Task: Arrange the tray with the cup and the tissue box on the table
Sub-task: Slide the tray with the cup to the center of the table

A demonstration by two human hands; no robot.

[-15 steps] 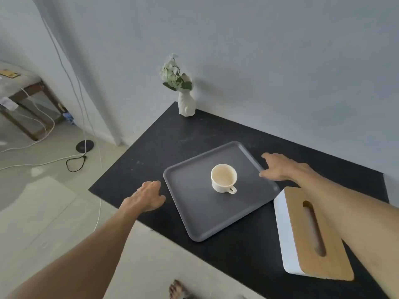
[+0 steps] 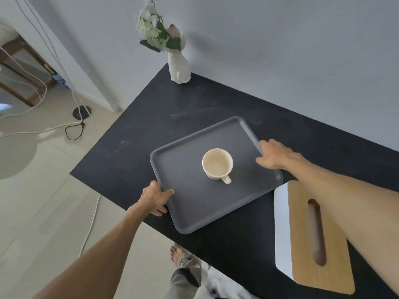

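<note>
A dark grey tray point(image 2: 194, 206) lies on the black table point(image 2: 155, 117), with an empty cream cup point(image 2: 217, 164) upright near its middle, handle toward me. My left hand point(image 2: 154, 198) grips the tray's left rim, thumb on top and fingers under the edge. My right hand point(image 2: 275, 155) rests on the tray's right rim, fingers curled over it. A white tissue box point(image 2: 302, 238) with a wooden slotted lid sits on the table to the right of the tray, under my right forearm.
A white rabbit-shaped vase point(image 2: 178, 66) with pale flowers stands at the table's far corner against the wall. Cables and a round lamp base point(image 2: 81, 111) lie on the tiled floor to the left. My foot point(image 2: 178, 253) shows below the table's near edge.
My left hand has moved right from the table edge and closed on the tray's left rim. My right hand has settled onto the right rim. The camera has come closer.
</note>
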